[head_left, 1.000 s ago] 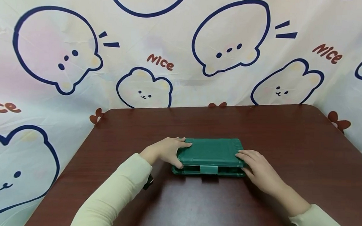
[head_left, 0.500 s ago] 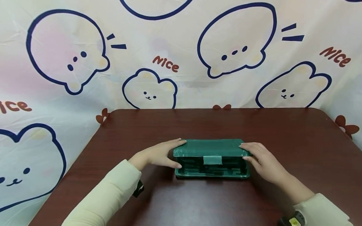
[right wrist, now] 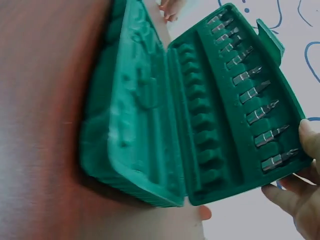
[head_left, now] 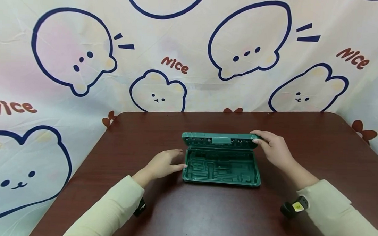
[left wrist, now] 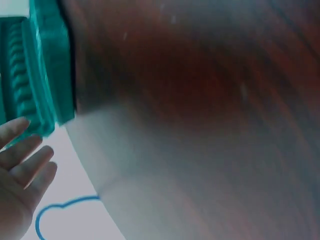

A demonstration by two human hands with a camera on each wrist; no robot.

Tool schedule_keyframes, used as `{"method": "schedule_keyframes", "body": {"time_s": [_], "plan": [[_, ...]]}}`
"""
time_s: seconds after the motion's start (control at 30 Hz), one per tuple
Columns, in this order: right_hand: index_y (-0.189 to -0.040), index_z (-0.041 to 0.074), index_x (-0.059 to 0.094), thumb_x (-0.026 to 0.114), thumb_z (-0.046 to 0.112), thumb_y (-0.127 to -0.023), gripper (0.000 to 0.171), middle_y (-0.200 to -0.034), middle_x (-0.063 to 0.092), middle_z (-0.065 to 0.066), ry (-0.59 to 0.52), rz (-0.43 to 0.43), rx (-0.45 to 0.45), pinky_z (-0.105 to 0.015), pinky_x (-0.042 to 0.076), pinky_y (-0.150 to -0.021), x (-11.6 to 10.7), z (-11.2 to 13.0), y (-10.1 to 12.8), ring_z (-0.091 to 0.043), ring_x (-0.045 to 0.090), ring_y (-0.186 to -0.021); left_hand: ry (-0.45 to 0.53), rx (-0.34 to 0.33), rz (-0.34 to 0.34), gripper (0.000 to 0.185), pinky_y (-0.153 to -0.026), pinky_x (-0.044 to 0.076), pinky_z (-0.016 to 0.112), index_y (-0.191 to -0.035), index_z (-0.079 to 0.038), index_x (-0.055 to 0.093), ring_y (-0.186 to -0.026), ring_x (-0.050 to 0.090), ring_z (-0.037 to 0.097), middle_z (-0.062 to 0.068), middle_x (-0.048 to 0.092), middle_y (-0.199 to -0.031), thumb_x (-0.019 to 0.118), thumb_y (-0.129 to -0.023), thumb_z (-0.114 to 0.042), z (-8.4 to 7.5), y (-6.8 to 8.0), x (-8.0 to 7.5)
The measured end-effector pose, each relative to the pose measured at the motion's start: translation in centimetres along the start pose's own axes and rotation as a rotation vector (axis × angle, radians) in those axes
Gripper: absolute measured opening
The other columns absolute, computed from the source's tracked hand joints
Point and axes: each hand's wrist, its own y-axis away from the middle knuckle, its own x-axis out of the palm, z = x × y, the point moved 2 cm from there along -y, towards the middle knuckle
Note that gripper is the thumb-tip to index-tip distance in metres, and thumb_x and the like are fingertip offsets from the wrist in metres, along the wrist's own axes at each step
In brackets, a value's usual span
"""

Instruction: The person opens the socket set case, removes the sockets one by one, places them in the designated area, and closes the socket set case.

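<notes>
Two hands are working one green case (head_left: 221, 166), which is lying near the middle of the brown table (head_left: 298, 205); its long axis is running left to right, the open tray facing up and the hinge lying along the far side; the lid (head_left: 221, 138) is standing nearly upright off that far edge, its inside facing the person; the right hand (head_left: 273, 150) is pinching the lid's right corner between thumb and fingers, so the case is lying just left of that grip; the left hand (head_left: 162, 164) is resting relaxed with straight fingers touching the tray's left end, holding nothing; the right wrist view is showing a row of screwdriver bits (right wrist: 250, 92) sitting in the lid (right wrist: 240, 105).
</notes>
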Motion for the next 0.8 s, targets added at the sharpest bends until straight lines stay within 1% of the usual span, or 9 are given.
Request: {"method": "schedule_keyframes", "body": {"time_s": [0.1, 0.17, 0.23, 0.33, 0.4, 0.5, 0.6, 0.7, 0.8], "plan": [[-0.114, 0.005, 0.056, 0.046, 0.020, -0.090, 0.030, -0.106, 0.057, -0.015, -0.006, 0.028, 0.053, -0.032, 0.037, -0.055, -0.3, 0.1, -0.8, -0.020, 0.049, -0.070, -0.085, 0.075, -0.023, 0.056, -0.086, 0.039, 0.037, -0.118, -0.004, 0.053, -0.109, 0.047, 0.020, 0.009, 0.051, -0.119, 0.059, -0.078, -0.043, -0.6, -0.3, 0.8], [-0.115, 0.004, 0.055, 0.045, 0.022, -0.091, 0.032, -0.101, 0.059, -0.015, -0.005, 0.045, 0.086, -0.031, 0.035, -0.054, -0.5, 0.2, -1.1, -0.019, 0.046, -0.065, -0.154, 0.136, -0.026, 0.056, -0.084, 0.040, 0.036, -0.116, -0.003, 0.054, -0.108, 0.047, 0.021, 0.010, 0.051, -0.118, 0.061, -0.077, -0.042, -1.0, -0.4, 1.3], [-0.116, 0.005, 0.055, 0.044, 0.024, -0.091, 0.033, -0.089, 0.061, -0.013, -0.009, 0.068, 0.120, -0.031, 0.031, -0.051, -0.7, 0.2, -1.4, -0.018, 0.038, -0.057, -0.215, 0.181, -0.031, 0.055, -0.084, 0.041, 0.036, -0.115, -0.003, 0.055, -0.107, 0.048, 0.022, 0.012, 0.052, -0.117, 0.062, -0.076, -0.042, -1.3, -0.6, 1.7], [-0.117, 0.005, 0.054, 0.043, 0.028, -0.091, 0.036, -0.074, 0.058, -0.011, -0.007, 0.105, 0.155, -0.031, 0.031, -0.052, -0.9, 0.2, -1.8, -0.018, 0.035, -0.056, -0.267, 0.198, -0.028, 0.053, -0.083, 0.041, 0.036, -0.113, -0.005, 0.057, -0.106, 0.049, 0.022, 0.011, 0.053, -0.115, 0.062, -0.076, -0.043, -1.5, -0.8, 2.1], [-0.117, 0.006, 0.053, 0.043, 0.029, -0.091, 0.037, -0.074, 0.058, -0.012, -0.009, 0.133, 0.172, -0.032, 0.032, -0.054, -1.0, 0.2, -2.2, -0.020, 0.038, -0.060, -0.281, 0.194, -0.022, 0.054, -0.083, 0.041, 0.036, -0.112, -0.006, 0.057, -0.106, 0.049, 0.022, 0.010, 0.054, -0.114, 0.062, -0.075, -0.044, -1.6, -1.0, 2.3], [-0.117, 0.006, 0.053, 0.043, 0.031, -0.090, 0.038, -0.092, 0.059, -0.013, -0.045, 0.174, 0.196, -0.033, 0.034, -0.059, -1.1, -0.1, -3.0, -0.022, 0.044, -0.073, -0.279, 0.189, 0.000, 0.058, -0.084, 0.040, 0.037, -0.113, -0.006, 0.057, -0.107, 0.048, 0.024, 0.011, 0.053, -0.115, 0.065, -0.072, -0.045, -1.6, -1.1, 2.2], [-0.117, 0.005, 0.053, 0.045, 0.032, -0.089, 0.039, -0.099, 0.057, -0.015, -0.147, 0.207, 0.238, -0.034, 0.042, -0.064, -1.0, -0.6, -3.7, -0.024, 0.051, -0.079, -0.269, 0.183, 0.022, 0.063, -0.086, 0.039, 0.038, -0.116, -0.006, 0.055, -0.108, 0.046, 0.026, 0.012, 0.050, -0.118, 0.066, -0.069, -0.047, -1.5, -1.1, 2.1], [-0.119, 0.004, 0.051, 0.046, 0.028, -0.090, 0.038, -0.104, 0.055, -0.016, -0.279, 0.205, 0.277, -0.037, 0.046, -0.073, -0.8, -1.4, -4.2, -0.026, 0.055, -0.087, -0.254, 0.178, 0.028, 0.067, -0.086, 0.038, 0.038, -0.118, -0.005, 0.052, -0.110, 0.043, 0.026, 0.012, 0.048, -0.120, 0.066, -0.069, -0.048, -1.4, -1.0, 2.0], [-0.125, 0.004, 0.045, 0.045, 0.020, -0.091, 0.038, -0.114, 0.049, -0.018, -0.388, 0.178, 0.313, -0.041, 0.042, -0.080, -0.4, -2.3, -4.5, -0.028, 0.052, -0.098, -0.239, 0.168, 0.030, 0.073, -0.088, 0.036, 0.040, -0.122, -0.004, 0.047, -0.113, 0.041, 0.028, 0.013, 0.044, -0.124, 0.066, -0.067, -0.050, -1.3, -1.1, 2.1]]}}
